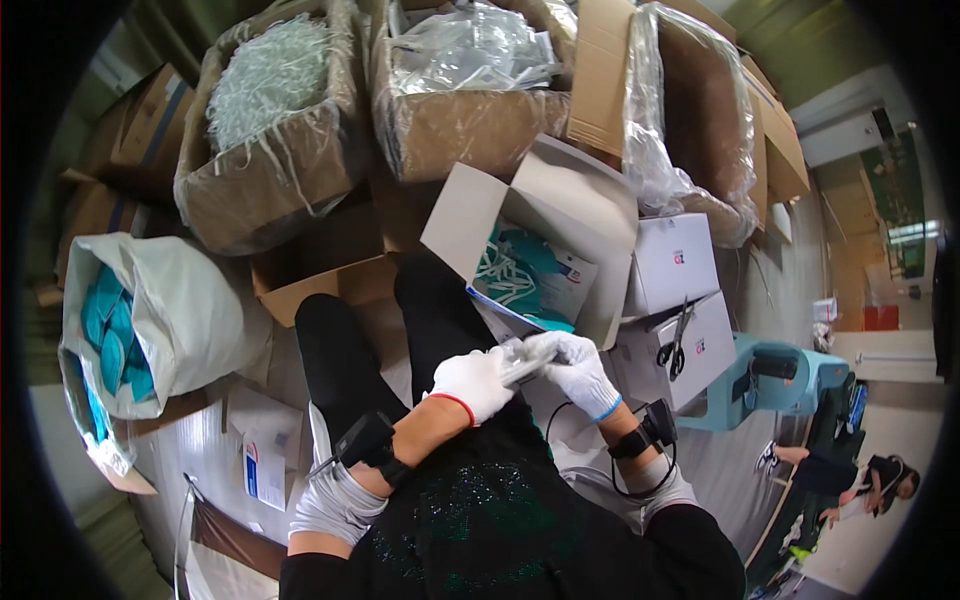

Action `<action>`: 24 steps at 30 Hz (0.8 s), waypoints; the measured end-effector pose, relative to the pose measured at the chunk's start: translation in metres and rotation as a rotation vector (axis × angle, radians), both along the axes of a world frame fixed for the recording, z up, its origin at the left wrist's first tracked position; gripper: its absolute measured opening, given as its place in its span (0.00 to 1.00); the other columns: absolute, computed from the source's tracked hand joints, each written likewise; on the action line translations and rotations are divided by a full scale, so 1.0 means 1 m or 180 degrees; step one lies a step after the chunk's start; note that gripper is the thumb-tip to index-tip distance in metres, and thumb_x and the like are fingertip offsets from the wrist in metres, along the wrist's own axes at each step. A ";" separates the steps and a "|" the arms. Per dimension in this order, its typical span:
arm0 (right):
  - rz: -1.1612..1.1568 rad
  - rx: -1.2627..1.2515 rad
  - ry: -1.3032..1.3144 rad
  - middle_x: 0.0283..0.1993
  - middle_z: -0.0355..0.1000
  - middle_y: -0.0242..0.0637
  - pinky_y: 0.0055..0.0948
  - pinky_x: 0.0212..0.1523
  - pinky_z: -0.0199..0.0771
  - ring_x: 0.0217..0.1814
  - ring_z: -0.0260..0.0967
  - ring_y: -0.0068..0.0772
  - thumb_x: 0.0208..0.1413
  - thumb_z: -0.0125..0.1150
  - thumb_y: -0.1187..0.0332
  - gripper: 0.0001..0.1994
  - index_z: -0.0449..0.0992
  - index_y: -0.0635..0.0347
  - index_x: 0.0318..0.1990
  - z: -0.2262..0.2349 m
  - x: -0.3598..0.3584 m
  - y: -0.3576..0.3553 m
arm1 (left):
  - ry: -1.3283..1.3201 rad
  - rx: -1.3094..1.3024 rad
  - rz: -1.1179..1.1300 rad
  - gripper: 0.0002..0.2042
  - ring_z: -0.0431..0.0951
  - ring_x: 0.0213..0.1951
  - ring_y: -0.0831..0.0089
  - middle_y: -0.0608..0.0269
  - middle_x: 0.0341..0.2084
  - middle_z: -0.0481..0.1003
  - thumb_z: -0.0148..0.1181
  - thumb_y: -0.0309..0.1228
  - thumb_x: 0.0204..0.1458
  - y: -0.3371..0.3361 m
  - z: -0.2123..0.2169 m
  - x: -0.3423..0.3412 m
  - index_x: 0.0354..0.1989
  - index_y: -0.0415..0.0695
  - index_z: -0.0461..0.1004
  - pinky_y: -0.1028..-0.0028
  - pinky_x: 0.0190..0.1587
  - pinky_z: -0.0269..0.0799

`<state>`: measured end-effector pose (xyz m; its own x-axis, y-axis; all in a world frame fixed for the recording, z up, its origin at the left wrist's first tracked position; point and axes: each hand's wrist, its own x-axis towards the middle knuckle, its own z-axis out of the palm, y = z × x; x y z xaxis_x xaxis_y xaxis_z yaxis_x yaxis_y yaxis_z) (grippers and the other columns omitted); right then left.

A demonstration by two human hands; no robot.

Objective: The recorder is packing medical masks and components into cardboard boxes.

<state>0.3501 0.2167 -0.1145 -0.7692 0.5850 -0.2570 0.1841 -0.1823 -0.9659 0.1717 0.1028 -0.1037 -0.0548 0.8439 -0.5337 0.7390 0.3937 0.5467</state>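
In front of my lap, my left hand, in a white glove with a red cuff, closes on a bunched piece of clear plastic. My right hand, gloved in white with a blue cuff, pinches the same plastic from the other side; its fingers are partly blurred. Just beyond the hands stands an open white carton. Inside it lie teal fabric pieces with white straps, beside a printed white card.
Black scissors rest on stacked white boxes at right, near a blue plastic stool. A white sack of teal pieces stands left. Behind are cartons of white strips and clear plastic bags. Another person sits far right.
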 end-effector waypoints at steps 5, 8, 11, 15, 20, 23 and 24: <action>-0.0992 0.3173 -0.1305 0.41 0.78 0.41 0.33 0.48 0.76 0.44 0.76 0.39 0.48 0.66 0.77 0.12 0.79 0.61 0.42 0.034 0.043 0.029 | 0.0222 0.0129 0.0197 0.15 0.82 0.36 0.49 0.49 0.30 0.81 0.54 0.46 0.55 0.008 -0.013 -0.007 0.39 0.47 0.75 0.55 0.41 0.76; -0.2317 0.3071 -0.2432 0.38 0.76 0.42 0.36 0.46 0.75 0.41 0.75 0.42 0.51 0.66 0.71 0.07 0.78 0.60 0.37 0.014 0.113 0.062 | 0.0248 0.0234 0.0223 0.15 0.82 0.35 0.49 0.48 0.30 0.80 0.54 0.45 0.55 0.007 -0.006 -0.010 0.39 0.45 0.76 0.55 0.41 0.76; -0.2302 0.2638 -0.3995 0.46 0.73 0.47 0.43 0.49 0.74 0.45 0.75 0.51 0.45 0.70 0.59 0.18 0.76 0.58 0.41 -0.001 0.158 0.076 | 0.0261 0.0232 0.0223 0.15 0.82 0.34 0.50 0.48 0.29 0.81 0.55 0.43 0.55 0.004 0.000 -0.009 0.38 0.42 0.76 0.56 0.40 0.77; -0.2138 0.2067 -0.3843 0.45 0.75 0.49 0.43 0.51 0.74 0.48 0.75 0.51 0.41 0.70 0.59 0.20 0.77 0.61 0.41 -0.011 0.181 0.085 | 0.0281 0.0244 0.0376 0.16 0.82 0.35 0.48 0.44 0.29 0.80 0.59 0.42 0.51 -0.002 -0.004 -0.002 0.38 0.41 0.75 0.55 0.41 0.76; -0.2211 0.2449 -0.4175 0.41 0.79 0.49 0.38 0.50 0.75 0.46 0.77 0.49 0.37 0.70 0.65 0.21 0.79 0.62 0.43 -0.008 0.167 0.080 | 0.0313 0.0324 0.0592 0.16 0.82 0.35 0.50 0.46 0.29 0.80 0.61 0.40 0.48 -0.009 -0.007 0.009 0.37 0.39 0.75 0.56 0.41 0.77; -0.1856 0.2491 -0.4465 0.41 0.79 0.50 0.38 0.50 0.75 0.46 0.77 0.51 0.36 0.68 0.67 0.21 0.80 0.62 0.43 -0.013 0.173 0.087 | 0.0370 0.0298 0.0583 0.16 0.83 0.34 0.50 0.46 0.30 0.80 0.62 0.40 0.48 -0.012 -0.002 0.018 0.37 0.38 0.75 0.57 0.41 0.78; -0.1613 0.2362 -0.4539 0.41 0.79 0.50 0.39 0.50 0.75 0.47 0.77 0.51 0.36 0.68 0.67 0.21 0.80 0.62 0.43 -0.013 0.174 0.090 | 0.0402 0.0290 0.0566 0.16 0.83 0.34 0.50 0.46 0.30 0.81 0.62 0.40 0.48 -0.013 0.000 0.020 0.37 0.38 0.75 0.58 0.40 0.78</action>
<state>0.5245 0.3071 -0.1273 0.1076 0.9883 -0.1079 0.9942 -0.1073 0.0094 0.1916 0.0894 -0.1038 -0.2683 0.8594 -0.4353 0.7272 0.4771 0.4936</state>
